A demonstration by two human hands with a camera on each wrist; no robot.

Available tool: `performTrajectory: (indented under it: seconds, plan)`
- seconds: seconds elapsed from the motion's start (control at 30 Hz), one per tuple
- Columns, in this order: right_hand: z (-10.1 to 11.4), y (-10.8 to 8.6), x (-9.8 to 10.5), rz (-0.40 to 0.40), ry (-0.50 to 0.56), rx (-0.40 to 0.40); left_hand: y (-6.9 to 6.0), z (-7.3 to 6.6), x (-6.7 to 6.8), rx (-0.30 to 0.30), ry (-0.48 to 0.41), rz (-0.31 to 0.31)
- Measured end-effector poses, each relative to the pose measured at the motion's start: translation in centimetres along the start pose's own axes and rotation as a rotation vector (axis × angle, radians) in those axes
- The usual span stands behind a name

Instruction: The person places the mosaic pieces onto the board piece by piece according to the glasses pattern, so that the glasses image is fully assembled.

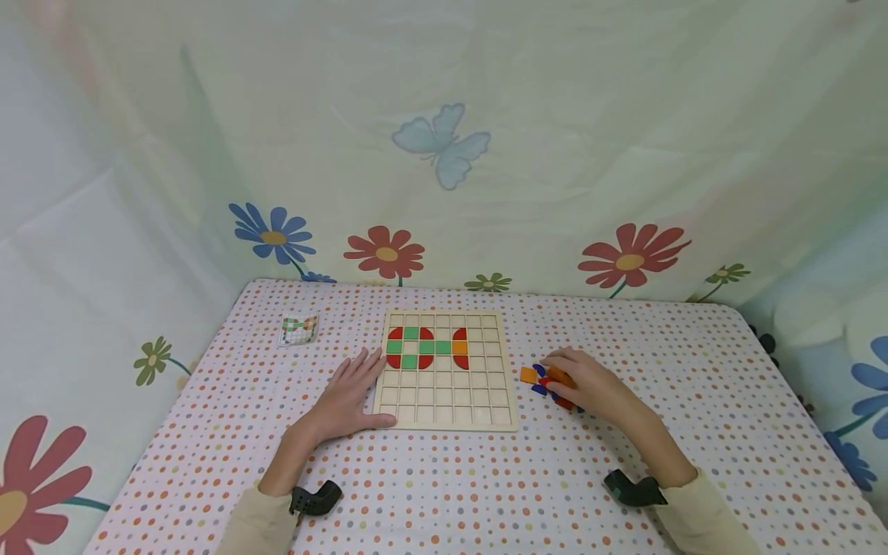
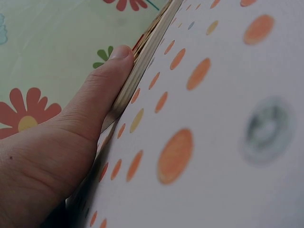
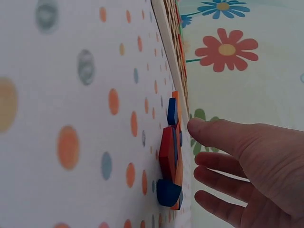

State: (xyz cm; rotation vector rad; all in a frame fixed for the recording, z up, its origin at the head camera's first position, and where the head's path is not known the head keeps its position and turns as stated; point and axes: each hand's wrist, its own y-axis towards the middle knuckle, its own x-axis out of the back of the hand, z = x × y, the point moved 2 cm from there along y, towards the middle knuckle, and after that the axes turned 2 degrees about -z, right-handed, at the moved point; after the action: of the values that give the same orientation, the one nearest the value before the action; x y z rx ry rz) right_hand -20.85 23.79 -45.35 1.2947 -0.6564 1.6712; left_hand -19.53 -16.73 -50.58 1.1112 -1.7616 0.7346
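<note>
A wooden grid board lies mid-table, with green squares, red quarter-round pieces and an orange square set in its upper cells. My left hand rests at the board's left edge, fingers spread and straight, the thumb on the lower left corner. To the right of the board is a small heap of loose blue, red and orange pieces. My right hand hovers over this heap, its fingers loosely bent and apart from the pieces in the right wrist view. Part of the heap is hidden beneath it.
A small card printed with a coloured grid pattern lies at the back left of the table. The dotted tablecloth covers the table. Behind it hangs a flowered curtain. Dark wrist cameras sit on both wrists.
</note>
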Motion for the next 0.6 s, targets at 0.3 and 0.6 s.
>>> performTrajectory:
  seconds: [0.3,0.6]
  plan:
    - [-0.25,-0.05,0.16,-0.006,-0.048,-0.027,-0.08,0.00,0.05,-0.005,-0.003,-0.007]
    - [-0.80,0.03,-0.18,0.009,-0.092,-0.028,-0.04,-0.10,0.15,-0.002,0.002,-0.002]
